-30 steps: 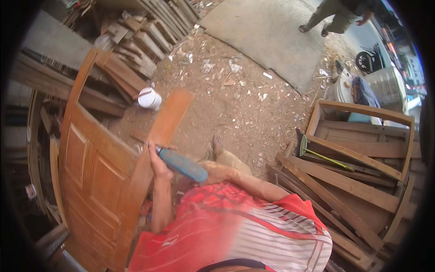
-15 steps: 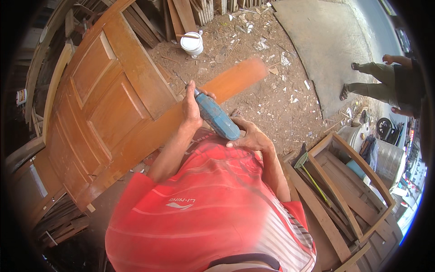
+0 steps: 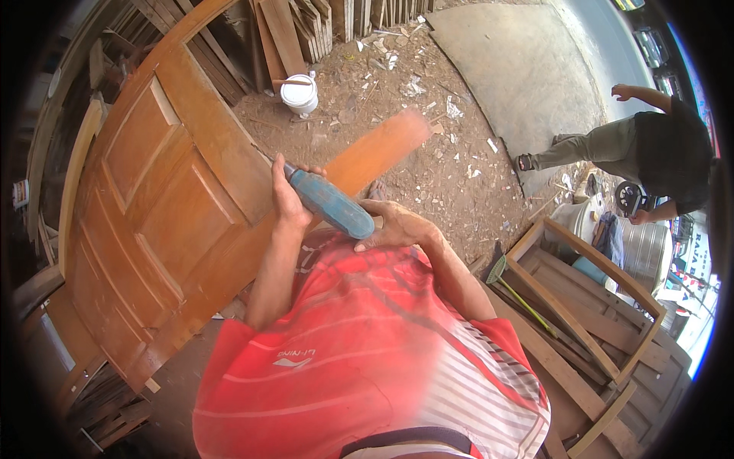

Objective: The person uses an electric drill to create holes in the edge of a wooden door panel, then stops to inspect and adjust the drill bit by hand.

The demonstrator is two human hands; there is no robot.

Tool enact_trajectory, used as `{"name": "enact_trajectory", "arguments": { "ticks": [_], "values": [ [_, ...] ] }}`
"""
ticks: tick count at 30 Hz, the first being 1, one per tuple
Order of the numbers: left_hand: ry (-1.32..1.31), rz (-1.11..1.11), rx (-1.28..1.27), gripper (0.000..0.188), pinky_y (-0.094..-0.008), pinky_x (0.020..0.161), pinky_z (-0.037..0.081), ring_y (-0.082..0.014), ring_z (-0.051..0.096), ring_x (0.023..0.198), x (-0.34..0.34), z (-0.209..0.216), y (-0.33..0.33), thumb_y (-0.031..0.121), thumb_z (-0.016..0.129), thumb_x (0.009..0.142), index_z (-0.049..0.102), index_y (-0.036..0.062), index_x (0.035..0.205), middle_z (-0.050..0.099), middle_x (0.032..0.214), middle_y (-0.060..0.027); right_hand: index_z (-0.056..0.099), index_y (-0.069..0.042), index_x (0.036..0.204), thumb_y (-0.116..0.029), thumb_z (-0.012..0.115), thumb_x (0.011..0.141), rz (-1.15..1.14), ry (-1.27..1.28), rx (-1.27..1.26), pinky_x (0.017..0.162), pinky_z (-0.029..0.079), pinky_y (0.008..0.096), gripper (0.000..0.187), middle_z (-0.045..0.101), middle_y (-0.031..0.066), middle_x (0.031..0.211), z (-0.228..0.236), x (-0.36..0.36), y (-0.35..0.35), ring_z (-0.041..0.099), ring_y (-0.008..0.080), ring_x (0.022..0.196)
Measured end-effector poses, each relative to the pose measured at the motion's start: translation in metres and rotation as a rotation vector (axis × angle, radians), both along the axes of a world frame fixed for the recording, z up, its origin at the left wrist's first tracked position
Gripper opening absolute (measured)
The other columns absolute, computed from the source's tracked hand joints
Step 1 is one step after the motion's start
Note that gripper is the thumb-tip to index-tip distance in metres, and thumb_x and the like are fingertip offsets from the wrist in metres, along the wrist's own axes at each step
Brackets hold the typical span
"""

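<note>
Tool [image 3: 330,202], blue and rounded, lies in the curled left grip [image 3: 290,205]; right grip [image 3: 407,226] seemingly wraps its rear.

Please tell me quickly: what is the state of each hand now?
Left hand: closed, holding the front end of the blue power tool.
Right hand: holding the same tool at its rear end; fingers partly hidden.

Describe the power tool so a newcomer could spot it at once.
Start at the big panelled wooden door on the left. Near its right edge, the left hand grips the front of the power tool, with the right hand at its rear. Its long, rounded, blue body stands out from the orange-brown plank beyond and the red shirt below.
</note>
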State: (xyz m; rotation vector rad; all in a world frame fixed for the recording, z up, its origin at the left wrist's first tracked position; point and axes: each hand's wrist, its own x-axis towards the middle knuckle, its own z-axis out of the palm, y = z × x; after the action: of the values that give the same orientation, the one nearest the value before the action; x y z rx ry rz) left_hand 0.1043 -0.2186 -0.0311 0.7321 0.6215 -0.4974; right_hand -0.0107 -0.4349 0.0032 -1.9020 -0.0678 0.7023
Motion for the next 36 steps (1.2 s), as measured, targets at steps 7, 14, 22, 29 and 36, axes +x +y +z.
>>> {"name": "enact_trajectory", "arguments": {
  "ticks": [7, 14, 22, 29, 36],
  "values": [
    [-0.070, 0.022, -0.007, 0.053, -0.0428, 0.070, 0.060, -0.0282, 0.069, 0.076, 0.006, 0.011, -0.018, 0.062, 0.055, 0.099, 0.053, 0.0097, 0.090, 0.068, 0.081, -0.0163, 0.061, -0.005, 0.136, -0.046, 0.089, 0.072, -0.119, 0.004, 0.110, 0.103, 0.051, 0.0447, 0.081, 0.072, 0.0177, 0.123, -0.021, -0.002, 0.014, 0.068, 0.0320, 0.119],
    [-0.063, 0.043, -0.104, 0.054, -0.0438, 0.072, 0.059, -0.0304, 0.070, 0.076, 0.000, -0.001, -0.013, 0.062, 0.055, 0.099, 0.054, 0.0094, 0.088, 0.069, 0.082, -0.0162, 0.061, -0.004, 0.137, -0.038, 0.090, 0.073, -0.132, 0.057, 0.163, 0.101, 0.052, 0.0430, 0.078, 0.072, 0.0176, 0.123, -0.016, -0.001, 0.014, 0.068, 0.0298, 0.117],
    [-0.057, 0.125, -0.196, 0.056, -0.0487, 0.083, 0.056, -0.0346, 0.068, 0.087, 0.007, 0.014, 0.008, 0.062, 0.055, 0.099, 0.059, 0.0076, 0.088, 0.068, 0.084, -0.0169, 0.061, -0.001, 0.135, -0.033, 0.090, 0.075, 0.051, -0.090, -0.071, 0.099, 0.054, 0.0419, 0.074, 0.074, 0.0173, 0.117, -0.014, 0.021, 0.017, 0.071, 0.0295, 0.112],
    [-0.115, 0.248, -0.054, 0.051, -0.0464, 0.080, 0.059, -0.0305, 0.069, 0.085, 0.020, 0.012, -0.011, 0.059, 0.057, 0.100, 0.055, 0.0085, 0.093, 0.067, 0.086, -0.0158, 0.073, -0.008, 0.122, -0.043, 0.082, 0.081, 0.126, -0.106, -0.001, 0.095, 0.053, 0.0405, 0.055, 0.076, 0.0129, 0.112, -0.019, 0.054, -0.003, 0.071, 0.0278, 0.109],
    [-0.090, 0.432, 0.032, 0.043, -0.0423, 0.077, 0.059, -0.0261, 0.070, 0.080, 0.013, 0.012, -0.033, 0.055, 0.062, 0.100, 0.053, 0.0125, 0.098, 0.065, 0.087, -0.0101, 0.069, 0.002, 0.116, -0.034, 0.085, 0.082, 0.236, 0.192, 0.251, 0.094, 0.053, 0.0383, 0.052, 0.075, 0.0115, 0.110, -0.031, 0.094, -0.033, 0.069, 0.0209, 0.105]
  ]
}}
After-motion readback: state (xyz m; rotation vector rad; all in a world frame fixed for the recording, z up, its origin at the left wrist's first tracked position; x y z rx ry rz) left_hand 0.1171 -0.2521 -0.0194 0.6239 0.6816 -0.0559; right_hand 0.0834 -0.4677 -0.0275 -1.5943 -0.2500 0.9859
